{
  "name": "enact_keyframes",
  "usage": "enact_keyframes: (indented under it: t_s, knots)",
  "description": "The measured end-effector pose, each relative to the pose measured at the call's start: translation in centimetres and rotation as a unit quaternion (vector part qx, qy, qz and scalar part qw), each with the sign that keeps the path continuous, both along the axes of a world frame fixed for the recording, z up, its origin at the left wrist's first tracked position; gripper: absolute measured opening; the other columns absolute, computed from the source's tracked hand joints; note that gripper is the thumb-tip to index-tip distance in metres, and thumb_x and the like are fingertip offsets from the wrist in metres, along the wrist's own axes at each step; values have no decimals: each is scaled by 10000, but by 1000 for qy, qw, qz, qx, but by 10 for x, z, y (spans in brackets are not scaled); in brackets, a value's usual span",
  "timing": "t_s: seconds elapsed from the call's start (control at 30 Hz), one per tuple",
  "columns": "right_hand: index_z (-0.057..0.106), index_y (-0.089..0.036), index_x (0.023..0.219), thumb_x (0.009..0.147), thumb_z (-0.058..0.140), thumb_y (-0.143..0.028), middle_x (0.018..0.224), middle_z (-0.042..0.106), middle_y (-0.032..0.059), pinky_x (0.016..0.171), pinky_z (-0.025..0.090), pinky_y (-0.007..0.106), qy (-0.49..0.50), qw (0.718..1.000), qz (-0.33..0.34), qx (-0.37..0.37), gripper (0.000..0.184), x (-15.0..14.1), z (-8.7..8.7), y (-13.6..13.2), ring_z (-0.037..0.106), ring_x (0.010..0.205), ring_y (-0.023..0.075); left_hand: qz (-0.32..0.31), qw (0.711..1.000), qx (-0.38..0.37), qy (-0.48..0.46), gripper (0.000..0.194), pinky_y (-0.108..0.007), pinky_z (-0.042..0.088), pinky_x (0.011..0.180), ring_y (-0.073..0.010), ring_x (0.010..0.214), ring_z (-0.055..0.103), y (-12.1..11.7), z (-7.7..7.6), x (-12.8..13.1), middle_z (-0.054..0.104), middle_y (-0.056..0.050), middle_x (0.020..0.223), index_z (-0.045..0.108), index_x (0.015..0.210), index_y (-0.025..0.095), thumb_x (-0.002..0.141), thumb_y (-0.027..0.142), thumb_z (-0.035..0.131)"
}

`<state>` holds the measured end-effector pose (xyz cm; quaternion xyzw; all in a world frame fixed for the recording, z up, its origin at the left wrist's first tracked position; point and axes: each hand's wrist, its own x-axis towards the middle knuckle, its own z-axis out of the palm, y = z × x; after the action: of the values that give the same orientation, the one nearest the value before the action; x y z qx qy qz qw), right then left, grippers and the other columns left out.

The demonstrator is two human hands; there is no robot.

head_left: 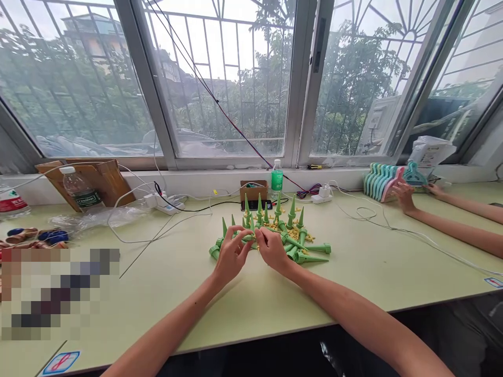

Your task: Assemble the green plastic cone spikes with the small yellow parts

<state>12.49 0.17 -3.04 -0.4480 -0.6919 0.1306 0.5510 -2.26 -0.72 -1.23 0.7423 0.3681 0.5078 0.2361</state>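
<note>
In the head view, a pale green table (275,298) was seen running beneath a wide barred window (220,78). At its middle, the left hand (231,256) and the right hand (272,250) were brought close together, fingertips almost meeting over a heap of green cone-shaped spikes (275,230). The fingers of both hands were curled narrowly, pinched on a small green piece (248,238) at the near edge of the heap; what exactly was gripped could not be told. About eight spikes were stood upright at the back of the heap, and several more were laid on their sides toward the right; small yellow parts (293,233) were scattered among them, too small to be counted.

Behind the heap, a small cardboard box (253,189) and one green-labelled bottle (277,178) were placed against the sill. A white power strip (167,205) with trailing cables was seen to the left, and a second bottle (80,192) was leaned against a brown carton (104,175). At the far right, two hands of another person (404,196) were rested by a row of pastel hangers (383,180), well apart from the heap. Nothing was interposed between the camera and the hands.
</note>
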Motion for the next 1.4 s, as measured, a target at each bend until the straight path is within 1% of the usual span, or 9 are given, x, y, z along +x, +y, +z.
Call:
enact_keyframes:
  t_s: [0.13, 0.23, 0.4, 0.5, 0.57, 0.87, 1.03, 1.3, 1.4]
  knots:
    - [336, -215, 652, 985, 353, -423, 541, 374, -48, 518, 249, 258, 6, 1000, -1, 7, 393, 0, 2, -3, 304, 497, 110, 13, 999, -25, -31, 295, -194, 437, 457, -42, 535, 507, 2, -3, 0, 521, -37, 1054, 553, 1042, 240, 803, 383, 650]
    - [349, -214, 663, 987, 344, -426, 558, 381, -44, 522, 264, 248, 19, 1000, -6, 14, 387, 2, 3, -2, 319, 505, 109, -5, 992, -93, -88, 324, -178, 388, 384, -35, 456, 484, 3, -2, 0, 536, 7, 932, 465, 1048, 240, 827, 431, 607]
    - [386, -210, 674, 989, 343, -415, 568, 403, -40, 528, 273, 247, 8, 1000, 6, 27, 378, 4, 3, 0, 334, 511, 109, -99, 940, -268, -187, 356, -193, 344, 316, -72, 394, 455, 1, 3, 2, 507, 50, 676, 460, 995, 204, 858, 528, 516]
    - [388, -210, 678, 989, 344, -417, 576, 425, -37, 532, 283, 246, -1, 999, 28, 22, 377, 3, 1, 0, 358, 515, 109, -155, 915, -316, -196, 355, -189, 341, 323, -61, 384, 434, -2, 7, 6, 522, 40, 657, 451, 886, 191, 858, 537, 521]
    - [379, -210, 678, 991, 338, -415, 575, 430, -38, 532, 286, 243, 1, 999, 31, 17, 377, 3, 1, 0, 363, 513, 108, -164, 907, -331, -205, 359, -187, 316, 311, -58, 366, 416, -3, 9, 9, 522, 41, 645, 435, 861, 194, 857, 542, 522]
    - [372, -208, 683, 986, 351, -402, 576, 392, -46, 536, 269, 242, -8, 999, 44, 12, 360, 6, -1, 5, 332, 520, 107, -129, 929, -275, -212, 334, -168, 324, 329, -61, 369, 407, 2, -2, 9, 454, 94, 557, 390, 948, 227, 860, 493, 570]
    - [352, -211, 687, 983, 357, -401, 573, 386, -49, 538, 268, 241, -33, 997, 65, 7, 352, 9, -2, 5, 323, 521, 106, -153, 952, -222, -148, 301, -161, 304, 333, -43, 377, 424, -2, -2, 3, 444, 95, 608, 380, 911, 216, 880, 449, 567]
    - [302, -213, 668, 985, 344, -401, 555, 364, -51, 519, 243, 243, -61, 995, 76, 6, 371, 15, -3, 8, 284, 506, 103, -162, 966, -178, -100, 333, -163, 309, 335, -33, 385, 445, 5, -4, -3, 449, 91, 693, 350, 983, 231, 865, 416, 602]
    - [295, -215, 666, 988, 335, -399, 549, 376, -48, 514, 236, 249, -68, 995, 68, 3, 373, 16, -2, 7, 280, 497, 102, -155, 976, -140, -66, 321, -160, 371, 382, -29, 444, 458, 8, -7, -5, 458, 77, 719, 381, 984, 221, 856, 391, 621]
